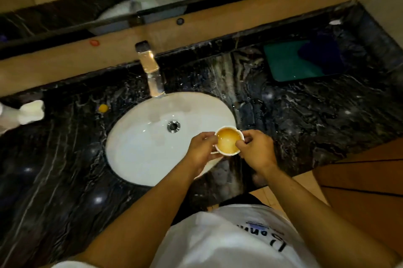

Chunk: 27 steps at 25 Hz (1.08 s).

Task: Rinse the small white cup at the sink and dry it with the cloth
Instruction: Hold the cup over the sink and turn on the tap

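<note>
The small white cup (229,141) is held upright over the right rim of the oval white sink (139,150); its inside looks yellowish under the light. My left hand (201,147) grips its left side and handle. My right hand (257,147) pinches its right rim with fingertips inside the edge. The chrome faucet (151,71) stands behind the basin, with no water stream visible. A teal and dark blue cloth (290,60) lies flat on the counter at the back right.
The counter (305,119) is dark marble with wet streaks. A white bottle (24,113) lies at the far left edge. A small yellow object (103,108) sits left of the basin. A mirror (65,6) runs along the back. A brown wooden surface (366,180) is at the right.
</note>
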Available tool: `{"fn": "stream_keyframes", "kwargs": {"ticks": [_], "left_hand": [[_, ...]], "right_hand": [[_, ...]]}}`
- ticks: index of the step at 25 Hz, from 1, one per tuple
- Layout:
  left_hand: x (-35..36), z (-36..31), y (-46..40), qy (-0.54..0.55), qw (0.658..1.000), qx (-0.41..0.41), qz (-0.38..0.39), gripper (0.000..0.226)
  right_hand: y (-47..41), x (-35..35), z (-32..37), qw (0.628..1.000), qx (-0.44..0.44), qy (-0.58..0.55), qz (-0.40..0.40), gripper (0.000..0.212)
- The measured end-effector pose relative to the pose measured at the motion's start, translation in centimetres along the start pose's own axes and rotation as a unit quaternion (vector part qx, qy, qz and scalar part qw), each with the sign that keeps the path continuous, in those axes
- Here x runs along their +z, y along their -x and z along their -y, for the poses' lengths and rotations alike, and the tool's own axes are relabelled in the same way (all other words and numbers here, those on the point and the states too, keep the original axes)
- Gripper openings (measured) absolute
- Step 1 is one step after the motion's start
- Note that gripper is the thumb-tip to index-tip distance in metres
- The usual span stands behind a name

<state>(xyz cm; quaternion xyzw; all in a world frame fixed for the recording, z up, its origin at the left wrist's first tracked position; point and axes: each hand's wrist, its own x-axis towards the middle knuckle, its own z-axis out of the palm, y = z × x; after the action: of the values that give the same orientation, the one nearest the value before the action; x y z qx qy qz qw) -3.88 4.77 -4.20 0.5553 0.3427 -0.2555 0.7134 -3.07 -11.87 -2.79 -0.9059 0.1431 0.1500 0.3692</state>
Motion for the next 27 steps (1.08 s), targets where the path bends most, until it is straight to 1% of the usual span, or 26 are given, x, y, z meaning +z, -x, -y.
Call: {"fn": "stream_keyframes", "kwargs": {"ticks": [3, 5, 9, 11, 14, 15, 17, 19, 20, 21, 22, 24, 25, 27], "left_hand": [[-5.0, -0.7, 1.2, 0.146, 0.988, -0.040, 0.041, 0.023], [-7.5, -1.1, 1.8, 0.215, 0.974, -0.055, 0.048, 0.019], [-12.3, -1.7, 2.1, 0.326, 0.943, -0.043, 0.058, 0.027], [-13.9, -1.7, 1.7, 0.352, 0.934, -0.035, 0.055, 0.037], [-15.6, -1.6, 0.7, 0.367, 0.929, -0.035, 0.022, 0.046], [-16.1, -1.7, 0.5, 0.372, 0.927, -0.034, 0.012, 0.046], [-17.0, -1.8, -0.2, 0.386, 0.922, -0.028, -0.003, 0.049], [-17.7, -1.8, -1.1, 0.402, 0.915, -0.025, -0.005, 0.055], [-17.9, -2.0, -1.3, 0.405, 0.914, -0.023, -0.015, 0.054], [-18.0, -2.2, -1.6, 0.405, 0.914, -0.020, -0.028, 0.050], [-18.1, -2.3, -1.9, 0.404, 0.914, -0.015, -0.036, 0.047], [-18.2, -2.9, -2.4, 0.403, 0.914, -0.006, -0.046, 0.043], [-18.3, -3.0, -2.8, 0.405, 0.913, -0.003, -0.050, 0.041], [-18.3, -3.1, -3.8, 0.408, 0.912, -0.004, -0.050, 0.042]], "right_hand": [[1.3, 3.3, 3.7, 1.000, 0.006, -0.016, 0.023, 0.022], [2.0, 5.3, 5.7, 0.999, 0.015, -0.030, 0.036, 0.023], [3.2, 8.7, 9.8, 0.998, -0.016, -0.024, 0.061, 0.017], [3.2, 9.6, 11.3, 0.996, -0.031, -0.018, 0.087, 0.017], [2.4, 10.4, 13.0, 0.989, -0.065, 0.001, 0.130, 0.019], [1.7, 10.6, 13.7, 0.988, -0.093, 0.021, 0.118, 0.021], [-0.2, 10.8, 15.8, 0.983, -0.168, 0.053, 0.050, 0.029], [-2.6, 10.4, 19.2, 0.972, -0.232, 0.038, -0.029, 0.039], [-3.7, 10.2, 21.0, 0.964, -0.256, 0.031, -0.060, 0.043], [-4.8, 10.0, 22.9, 0.959, -0.272, 0.037, -0.074, 0.046], [-5.9, 10.0, 24.6, 0.956, -0.279, 0.055, -0.066, 0.051], [-7.8, 10.4, 27.6, 0.956, -0.268, 0.118, -0.013, 0.064], [-8.5, 10.9, 28.5, 0.954, -0.260, 0.152, 0.015, 0.069], [-9.6, 11.8, 29.5, 0.947, -0.250, 0.199, 0.045, 0.076]]}}
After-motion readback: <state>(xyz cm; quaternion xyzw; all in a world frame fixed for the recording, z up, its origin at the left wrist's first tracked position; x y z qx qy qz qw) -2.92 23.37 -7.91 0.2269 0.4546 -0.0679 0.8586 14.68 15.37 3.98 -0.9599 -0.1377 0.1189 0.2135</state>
